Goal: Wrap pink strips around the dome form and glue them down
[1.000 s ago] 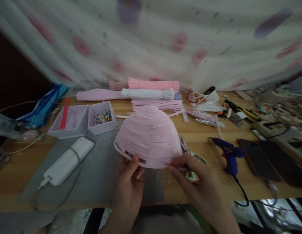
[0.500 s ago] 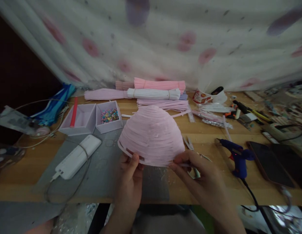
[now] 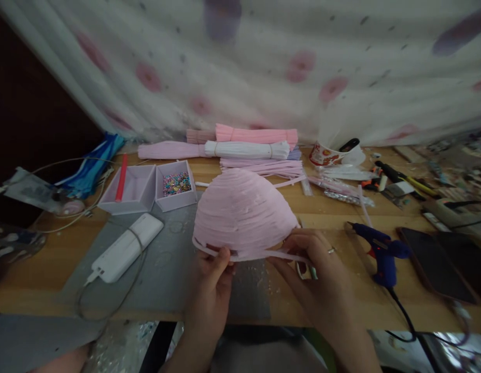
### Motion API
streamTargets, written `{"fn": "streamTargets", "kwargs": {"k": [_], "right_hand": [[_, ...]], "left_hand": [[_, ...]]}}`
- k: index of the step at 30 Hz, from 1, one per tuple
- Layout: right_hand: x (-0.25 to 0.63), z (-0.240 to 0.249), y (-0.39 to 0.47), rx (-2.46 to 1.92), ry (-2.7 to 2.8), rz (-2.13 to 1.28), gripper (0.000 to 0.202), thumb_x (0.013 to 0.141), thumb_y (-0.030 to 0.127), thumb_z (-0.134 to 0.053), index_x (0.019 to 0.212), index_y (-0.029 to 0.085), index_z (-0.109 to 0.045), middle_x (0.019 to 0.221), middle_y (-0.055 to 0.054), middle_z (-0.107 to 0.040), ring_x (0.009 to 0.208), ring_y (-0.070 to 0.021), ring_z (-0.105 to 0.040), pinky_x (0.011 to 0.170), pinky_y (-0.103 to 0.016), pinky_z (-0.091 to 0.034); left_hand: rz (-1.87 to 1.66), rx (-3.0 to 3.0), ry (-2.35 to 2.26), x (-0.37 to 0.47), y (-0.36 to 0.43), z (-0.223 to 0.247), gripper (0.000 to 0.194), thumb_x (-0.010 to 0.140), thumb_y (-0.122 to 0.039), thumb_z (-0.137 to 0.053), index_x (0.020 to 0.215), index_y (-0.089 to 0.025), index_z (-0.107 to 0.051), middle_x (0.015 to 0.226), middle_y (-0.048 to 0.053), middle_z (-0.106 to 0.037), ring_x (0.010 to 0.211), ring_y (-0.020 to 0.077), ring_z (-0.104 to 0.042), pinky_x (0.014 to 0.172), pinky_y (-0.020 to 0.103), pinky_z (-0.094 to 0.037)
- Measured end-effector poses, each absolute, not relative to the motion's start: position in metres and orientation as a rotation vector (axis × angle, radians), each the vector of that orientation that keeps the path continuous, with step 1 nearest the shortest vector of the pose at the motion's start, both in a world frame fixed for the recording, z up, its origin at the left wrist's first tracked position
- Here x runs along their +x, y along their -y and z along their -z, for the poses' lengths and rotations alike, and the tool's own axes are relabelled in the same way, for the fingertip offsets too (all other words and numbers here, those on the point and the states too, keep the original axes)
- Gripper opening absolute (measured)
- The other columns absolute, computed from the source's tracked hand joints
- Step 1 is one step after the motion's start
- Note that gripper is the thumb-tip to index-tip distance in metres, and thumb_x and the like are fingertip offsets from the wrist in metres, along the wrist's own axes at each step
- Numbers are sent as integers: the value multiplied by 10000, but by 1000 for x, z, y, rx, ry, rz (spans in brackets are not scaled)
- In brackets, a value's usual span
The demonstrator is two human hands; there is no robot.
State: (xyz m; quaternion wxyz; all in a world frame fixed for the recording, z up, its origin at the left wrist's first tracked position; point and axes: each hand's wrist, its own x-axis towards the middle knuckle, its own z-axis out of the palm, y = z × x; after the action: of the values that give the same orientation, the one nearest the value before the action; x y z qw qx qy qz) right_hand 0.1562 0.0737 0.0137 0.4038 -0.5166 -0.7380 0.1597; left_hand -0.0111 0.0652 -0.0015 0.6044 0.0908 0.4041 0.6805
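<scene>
A pale pink dome point(image 3: 244, 207) covered in overlapping strips is held up over the table, its rim toward me. My left hand point(image 3: 214, 282) pinches the lower rim, thumb in front and fingers behind. A narrow pink strip point(image 3: 277, 254) runs along the rim and sticks out past its right side. My right hand point(image 3: 318, 272) has this strip between thumb and fingers, near the dome's lower right edge. Behind the right fingers, scissors are mostly hidden; a bit of their handle point(image 3: 301, 269) shows.
A blue glue gun point(image 3: 380, 248) and a phone point(image 3: 435, 264) lie at right. To the left are a white power bank point(image 3: 127, 248) with a cable, a box of beads point(image 3: 176, 186) and a box with a red stick point(image 3: 122, 178). Bundled stems point(image 3: 246, 150) lie behind.
My right hand has shifted from pinching close at the rim to holding the strip slightly farther right, with more strip showing. The dome has tilted a little, its right side higher.
</scene>
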Motion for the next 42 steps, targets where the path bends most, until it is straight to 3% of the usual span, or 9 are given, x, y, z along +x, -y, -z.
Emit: {"fn": "streamTargets", "kwargs": {"k": [4, 12, 18, 21, 26, 32, 42], "right_hand": [[157, -14, -74, -1292, 1871, -425, 177, 894, 201, -686, 954, 265, -532, 932, -9, -587, 762, -167, -583, 609, -278, -458], [154, -13, -71, -1289, 1870, -413, 133, 900, 214, -668, 954, 260, -556, 961, -24, -614, 769, -168, -606, 613, -281, -476], [151, -10, -70, -1244, 1867, -397, 144, 883, 173, -655, 930, 261, -551, 909, -18, -595, 721, -158, -584, 543, -258, -444], [152, -10, -70, -1237, 1870, -398, 143, 882, 165, -651, 927, 259, -552, 896, -13, -600, 708, -149, -580, 530, -246, -432], [157, -12, -71, -1208, 1867, -478, 135, 859, 179, -689, 919, 254, -594, 917, -21, -617, 679, -141, -590, 511, -239, -442], [166, -17, -76, -1112, 1902, -561, 108, 893, 156, -669, 870, 256, -634, 917, -19, -632, 815, -158, -645, 600, -227, -516], [169, -25, -83, -1252, 1866, -625, 90, 887, 264, -696, 802, 245, -675, 737, 14, -667, 586, -129, -568, 498, -240, -432]], "left_hand": [[-1504, 386, -963, -19, -61, 2, 237, 654, -309, -884, 805, -189, -746, 877, 23, -739, 723, 129, -637, 633, 226, -492], [-1593, 370, -1036, -9, -63, 16, 455, 556, -244, -879, 984, -204, -731, 974, 68, -758, 903, 242, -701, 865, 373, -526], [-1566, 365, -1005, -6, -60, -1, 420, 639, -181, -817, 1044, -212, -710, 1078, 72, -750, 1136, 287, -656, 1005, 426, -476], [-1504, 374, -990, -8, -56, -8, 344, 695, -176, -782, 1029, -227, -716, 1069, 48, -742, 1115, 251, -653, 935, 364, -507], [-1515, 292, -1037, -11, -54, -8, 228, 651, -148, -807, 852, -199, -713, 811, -14, -689, 669, 118, -610, 532, 212, -472], [-1481, 224, -1014, -14, -57, -9, 323, 602, -115, -845, 894, -186, -729, 889, 8, -729, 754, 140, -676, 609, 221, -571], [-1487, 175, -1050, -13, -61, -13, 315, 516, -88, -839, 798, -157, -718, 759, -3, -720, 635, 116, -645, 516, 196, -557]]}}
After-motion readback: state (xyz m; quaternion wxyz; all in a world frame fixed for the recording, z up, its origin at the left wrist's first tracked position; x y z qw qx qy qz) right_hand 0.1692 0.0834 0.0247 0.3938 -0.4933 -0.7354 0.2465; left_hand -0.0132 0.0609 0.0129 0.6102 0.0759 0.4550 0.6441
